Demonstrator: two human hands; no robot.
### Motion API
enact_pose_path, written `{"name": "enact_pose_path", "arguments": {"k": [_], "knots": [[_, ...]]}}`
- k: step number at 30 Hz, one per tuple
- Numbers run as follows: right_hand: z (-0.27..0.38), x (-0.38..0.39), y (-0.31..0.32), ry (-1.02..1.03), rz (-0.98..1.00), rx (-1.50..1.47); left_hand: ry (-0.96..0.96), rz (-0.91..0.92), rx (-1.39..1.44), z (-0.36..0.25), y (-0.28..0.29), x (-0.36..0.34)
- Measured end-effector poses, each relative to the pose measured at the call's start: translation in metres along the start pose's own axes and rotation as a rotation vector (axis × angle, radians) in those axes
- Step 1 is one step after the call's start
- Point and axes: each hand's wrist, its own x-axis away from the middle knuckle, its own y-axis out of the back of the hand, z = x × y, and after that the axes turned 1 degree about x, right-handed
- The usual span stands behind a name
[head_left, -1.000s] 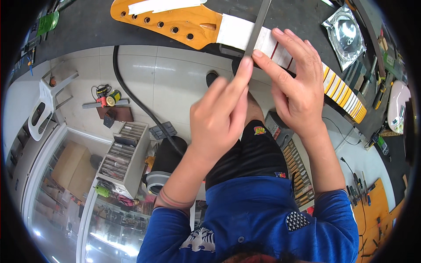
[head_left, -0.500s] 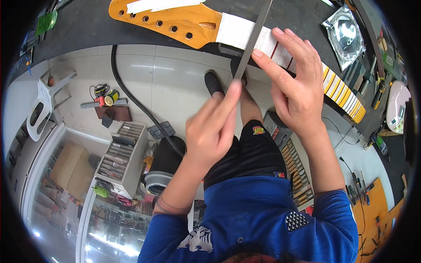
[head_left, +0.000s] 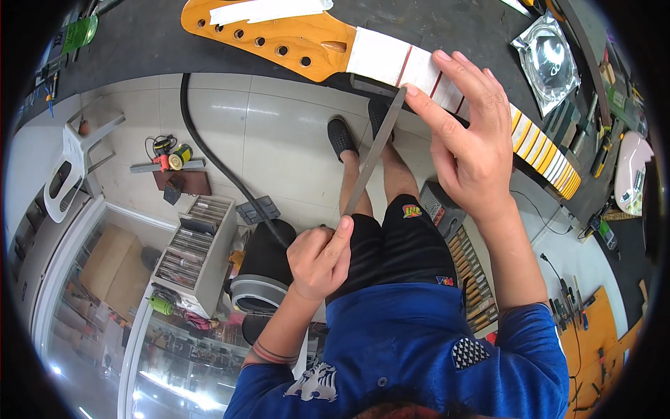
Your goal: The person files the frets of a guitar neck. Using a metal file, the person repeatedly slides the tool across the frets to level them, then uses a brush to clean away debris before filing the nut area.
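Left grip [head_left: 319, 257] wrapped round file [head_left: 377, 148] pointing one o'clock, right grip [head_left: 476, 143] spread, clasping nothing, probably steadying guitar neck [head_left: 420, 70].

A head-worn fisheye looks steeply down, close over the wearer's blue shirt [head_left: 398, 328], toward the dark bench [head_left: 139, 42].

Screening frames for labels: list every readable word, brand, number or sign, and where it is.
Black shorts: two small coloured emblems; lettering not copied here.
Clear packet: dark marks, too small to read.
Pale rounded device: markings too small to read.
Blue shirt: pale emblem and patterned patch, no readable words.
File, guitar neck: none that I can make out.
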Motion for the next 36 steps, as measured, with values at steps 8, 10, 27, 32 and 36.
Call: {"name": "enact_pose_path", "arguments": {"k": [8,10,27,32,36], "knots": [[0.000,0.001,-0.001,-0.009,-0.011,-0.002,0.055,0.019,-0.053,-0.008,-0.001,-0.008],[0.001,0.000,-0.003,-0.021,-0.031,0.002,0.053,-0.017,-0.064,-0.009,-0.012,-0.034],[0.007,-0.005,-0.003,-0.053,-0.039,0.015,0.116,-0.033,-0.041,-0.027,-0.025,-0.117],[0.006,-0.004,-0.003,-0.055,-0.036,0.016,0.104,0.013,-0.068,-0.020,-0.018,-0.092],[0.001,0.001,-0.003,-0.042,-0.014,0.008,0.114,0.026,-0.054,-0.024,-0.004,-0.024]]}}
